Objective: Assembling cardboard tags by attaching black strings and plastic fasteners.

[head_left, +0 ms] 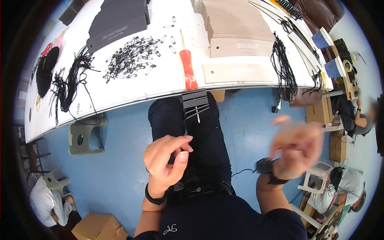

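My left hand (166, 160) is held above my lap, its fingers curled and thumb close to the index finger; whatever lies between them is hidden. Off to the right, away from the table, my right hand (296, 150) is smeared by motion, so its fingers and any small thing in them cannot be made out. At the table's front edge, above my thighs, is a small stack of dark grey strips (195, 99). A thin pin (198, 115) shows just below it. Behind that, a red-handled awl (187, 70) lies with its thin metal shaft pointing away.
On the white table (168, 76) lie black safety pins (132, 58), black tags (116, 34), beige tags (240, 44), and black cords at left (74, 82) and right (283, 66). Blue-white cups (334, 67) stand at right. A stool (86, 136) and cardboard box (100, 226) are on the floor; people sit nearby.
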A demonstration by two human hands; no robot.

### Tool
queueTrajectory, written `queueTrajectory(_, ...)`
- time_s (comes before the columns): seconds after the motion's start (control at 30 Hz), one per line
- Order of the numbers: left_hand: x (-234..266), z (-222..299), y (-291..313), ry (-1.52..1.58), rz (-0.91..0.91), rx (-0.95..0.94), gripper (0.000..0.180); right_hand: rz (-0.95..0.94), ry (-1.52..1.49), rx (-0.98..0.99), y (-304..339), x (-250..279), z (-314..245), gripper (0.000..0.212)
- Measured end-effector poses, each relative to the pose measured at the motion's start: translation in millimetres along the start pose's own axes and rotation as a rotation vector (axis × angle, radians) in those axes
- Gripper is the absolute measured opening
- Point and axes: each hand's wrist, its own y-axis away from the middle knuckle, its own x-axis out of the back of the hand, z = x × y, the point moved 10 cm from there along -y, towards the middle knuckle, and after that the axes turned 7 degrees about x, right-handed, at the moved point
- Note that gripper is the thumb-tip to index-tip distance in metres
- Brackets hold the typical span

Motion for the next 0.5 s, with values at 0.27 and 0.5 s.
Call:
queueTrajectory(0.27, -5.6, 4.7, -16.5, 0.062, -0.014, 0.024, 0.012, 0.057, -0.424, -0.645, 37.1, -86.4, 105.3, 0.012)
queueTrajectory(0.5, -7.9, -5.8, -21.9, 0.107, 0.014, 0.077, 0.012, 0.065, -0.445, -0.638, 35.0, -89.8, 115.4, 0.012)
